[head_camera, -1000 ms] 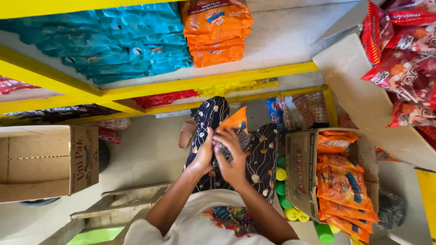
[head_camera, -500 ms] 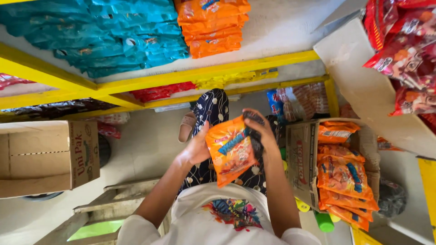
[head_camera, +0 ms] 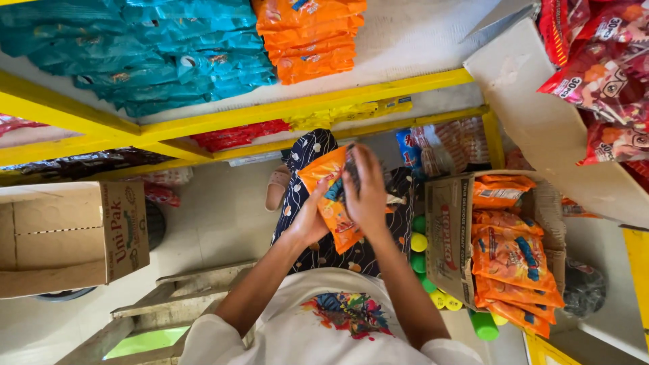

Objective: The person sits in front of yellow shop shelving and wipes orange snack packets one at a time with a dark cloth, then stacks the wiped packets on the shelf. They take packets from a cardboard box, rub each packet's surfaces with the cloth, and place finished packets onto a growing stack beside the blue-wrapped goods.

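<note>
Orange snack packet (head_camera: 331, 203) at centre frame is being held between both hands above the lap. The left hand (head_camera: 309, 222) is cupping its 8 o'clock edge, grip clamped on the packet; the right hand (head_camera: 366, 192) is lying over its 3 o'clock side, fingers (head_camera: 362, 162) closed on it. A carton (head_camera: 446, 236) at 3 o'clock is holding more orange packets (head_camera: 510, 253). Teal packets (head_camera: 149, 54) are filling the shelf (head_camera: 297, 105) at 11 o'clock.

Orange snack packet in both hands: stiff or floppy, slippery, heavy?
The orange snack packet probably flexes: it bends between the left hand and right hand. Its glossy film looks slippery. Likely light, since fingers alone hold it up.
</note>
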